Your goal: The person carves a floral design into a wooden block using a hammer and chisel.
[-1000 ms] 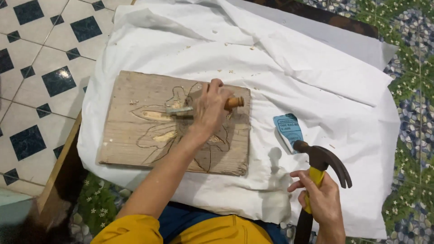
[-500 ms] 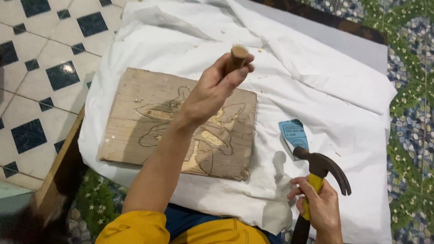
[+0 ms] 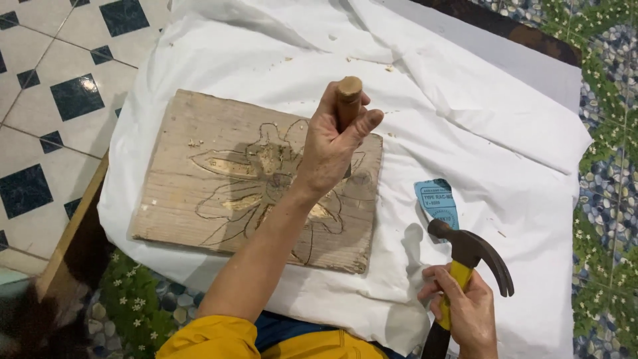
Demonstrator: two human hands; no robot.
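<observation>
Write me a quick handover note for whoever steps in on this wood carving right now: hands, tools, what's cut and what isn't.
Left hand: closed around the wooden-handled chisel, held upright over the right part of the board; its tip is hidden behind the hand.
Right hand: gripping the claw hammer by its yellow-and-black handle, low at the right, off the board.
Wooden board: lies on the white cloth, flower outline drawn on it. A blue sandpaper piece lies on the cloth to the right of the board.
Done: several petals and the centre show pale gouged patches; chips lie about.
Left: most petals appear to be only outlined.
</observation>
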